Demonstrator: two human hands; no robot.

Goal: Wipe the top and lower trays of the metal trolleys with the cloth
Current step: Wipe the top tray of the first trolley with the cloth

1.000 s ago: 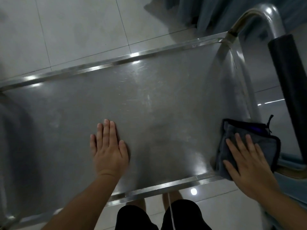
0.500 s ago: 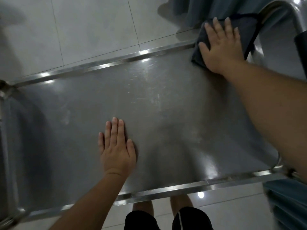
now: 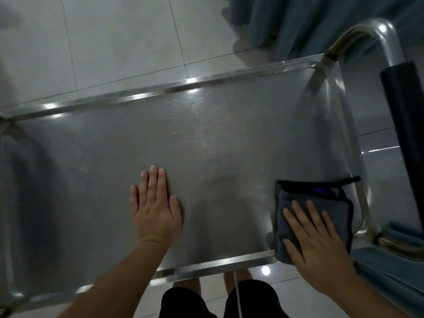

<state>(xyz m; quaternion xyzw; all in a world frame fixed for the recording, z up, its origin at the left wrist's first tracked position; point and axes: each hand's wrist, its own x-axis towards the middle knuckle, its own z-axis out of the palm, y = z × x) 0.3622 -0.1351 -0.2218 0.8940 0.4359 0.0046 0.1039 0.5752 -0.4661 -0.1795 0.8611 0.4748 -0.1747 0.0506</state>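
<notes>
Straight fingers of the right hand (image 3: 319, 251) are pressing flat on the folded grey cloth (image 3: 314, 214) — gripping nothing — at the near right corner of the trolley's top tray (image 3: 206, 145). The left hand (image 3: 154, 210) is lying flat, open-fingered, mid-tray.

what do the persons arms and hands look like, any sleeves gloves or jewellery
Both forearms are bare up to the frame edge, with no sleeves in view. The left hand and right hand wear no gloves, and no rings, watch or wristband show. Fingernails look short and unpainted.
</notes>
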